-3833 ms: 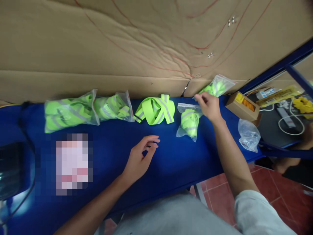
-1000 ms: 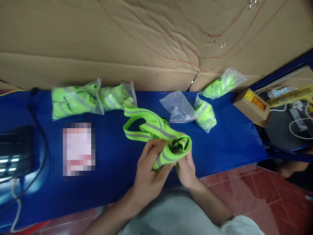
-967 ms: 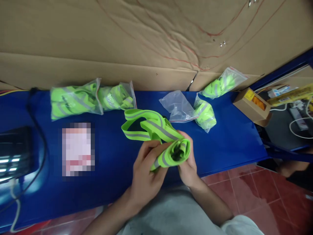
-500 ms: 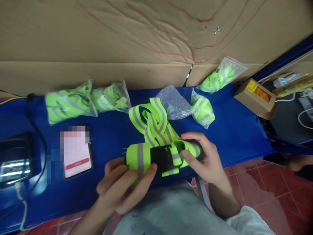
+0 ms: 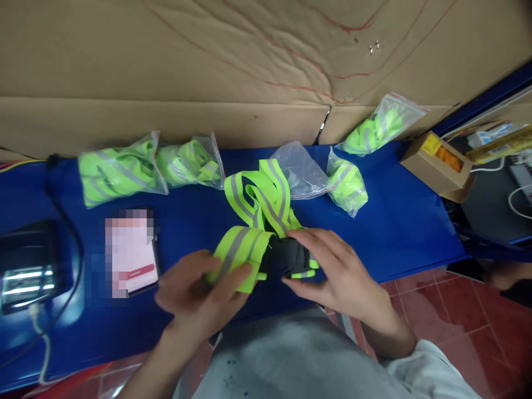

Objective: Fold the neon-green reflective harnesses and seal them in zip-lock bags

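At the near edge of the blue worktop [image 5: 394,233], a neon-yellow reflective strap harness [image 5: 260,221] held low between two hands, its loose loops trailing back across the cloth. Left hand [image 5: 199,291] closed around the folded wide band, thumb on top. Right hand [image 5: 336,271] half-curled, fingers spread over the black patch [image 5: 286,257] at the bundle's middle, pressing rather than gripping. Judged from the pose: mid-fold, with the loose loops not yet gathered; next move likely calls for drawing them in tight without losing the fold. Just behind, an empty clear bag [image 5: 301,172] lying flat, beside a filled bag [image 5: 347,185]; another filled bag [image 5: 380,127] against the cardboard wall [image 5: 208,66]; two more bagged harnesses [image 5: 145,169] at left. Phone [image 5: 131,252] face up nearby.
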Motion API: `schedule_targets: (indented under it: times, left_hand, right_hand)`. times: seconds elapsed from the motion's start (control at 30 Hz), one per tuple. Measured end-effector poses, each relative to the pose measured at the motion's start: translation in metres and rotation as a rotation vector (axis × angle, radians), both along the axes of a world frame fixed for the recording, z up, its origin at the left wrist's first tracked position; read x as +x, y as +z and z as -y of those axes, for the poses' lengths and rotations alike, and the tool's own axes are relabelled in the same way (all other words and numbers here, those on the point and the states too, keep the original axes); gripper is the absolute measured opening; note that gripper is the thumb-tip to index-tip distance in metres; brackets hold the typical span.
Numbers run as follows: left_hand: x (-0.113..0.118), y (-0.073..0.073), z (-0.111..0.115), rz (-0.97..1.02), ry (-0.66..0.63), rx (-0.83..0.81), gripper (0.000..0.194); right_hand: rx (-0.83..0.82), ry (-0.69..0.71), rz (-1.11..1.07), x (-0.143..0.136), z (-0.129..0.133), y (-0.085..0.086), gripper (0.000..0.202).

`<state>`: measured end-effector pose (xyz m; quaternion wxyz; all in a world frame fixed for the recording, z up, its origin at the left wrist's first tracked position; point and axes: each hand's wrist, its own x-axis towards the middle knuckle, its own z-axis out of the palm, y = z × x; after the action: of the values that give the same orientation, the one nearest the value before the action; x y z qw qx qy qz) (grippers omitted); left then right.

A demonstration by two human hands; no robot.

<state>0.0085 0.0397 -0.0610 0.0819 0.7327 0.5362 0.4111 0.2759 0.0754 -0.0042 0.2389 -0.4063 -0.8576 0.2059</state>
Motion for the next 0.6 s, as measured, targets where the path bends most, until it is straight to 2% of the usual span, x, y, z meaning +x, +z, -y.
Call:
schedule_targets:
  times: [0.07, 0.17, 0.2, 0.23, 0.3, 0.33, 0.4, 0.43, 0.6]
  left_hand:
    - [-0.005, 0.011, -0.006, -0.036, 0.059, 0.0, 0.017]
    - [-0.005, 0.027, -0.007, -0.029, 0.138, -0.182, 0.032]
    - [-0.002, 0.031, -0.005, -0.025, 0.172, -0.201, 0.039]
    - [0.002, 0.035, -0.003, -0.029, 0.183, -0.154, 0.043]
    - [0.013, 0.043, 0.002, -0.097, 0.08, 0.001, 0.045]
    - [0.019, 0.047, 0.002, -0.147, -0.038, 0.07, 0.041]
    - [0.029, 0.055, -0.001, -0.254, -0.225, 0.109, 0.039]
    - [0.032, 0.059, -0.004, -0.293, -0.274, 0.11, 0.037]
    - [0.035, 0.067, -0.018, -0.372, -0.335, 0.046, 0.028]
  right_hand:
    - [0.046, -0.01, 0.026, 0.008, -0.003, -0.001, 0.058]
    - [0.081, 0.01, 0.075, 0.017, -0.005, 0.001, 0.058]
    - [0.097, 0.019, 0.093, 0.017, -0.005, 0.002, 0.058]
    - [0.115, 0.031, 0.114, 0.017, -0.006, 0.004, 0.057]
    - [0.159, 0.065, 0.152, 0.014, -0.006, 0.008, 0.056]
    - [0.18, 0.089, 0.166, 0.011, -0.006, 0.01, 0.056]
    - [0.216, 0.14, 0.199, 0.007, -0.006, 0.015, 0.055]
    - [0.232, 0.163, 0.219, 0.006, -0.005, 0.018, 0.054]
    - [0.235, 0.206, 0.263, 0.002, -0.003, 0.018, 0.051]
